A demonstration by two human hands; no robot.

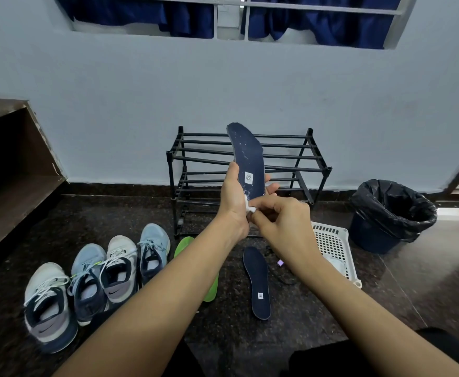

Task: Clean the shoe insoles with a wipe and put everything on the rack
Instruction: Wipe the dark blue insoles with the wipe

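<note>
My left hand [232, 195] grips the heel end of a navy insole [246, 155] and holds it upright in front of the black shoe rack [315, 165]. White specks show on the insole's surface. My right hand [280, 223] pinches a small white wipe [250, 208] against the insole's lower end. A second navy insole [258, 282] lies flat on the dark floor below. A green insole [209, 289] lies to its left, partly hidden by my left forearm.
Several sneakers [92, 281] stand in a row on the floor at left. A white perforated basket [334, 242] sits at right, with a lined blue bin [391, 216] beyond it. A small purple item [280, 263] lies near the basket. Wooden steps rise at far left.
</note>
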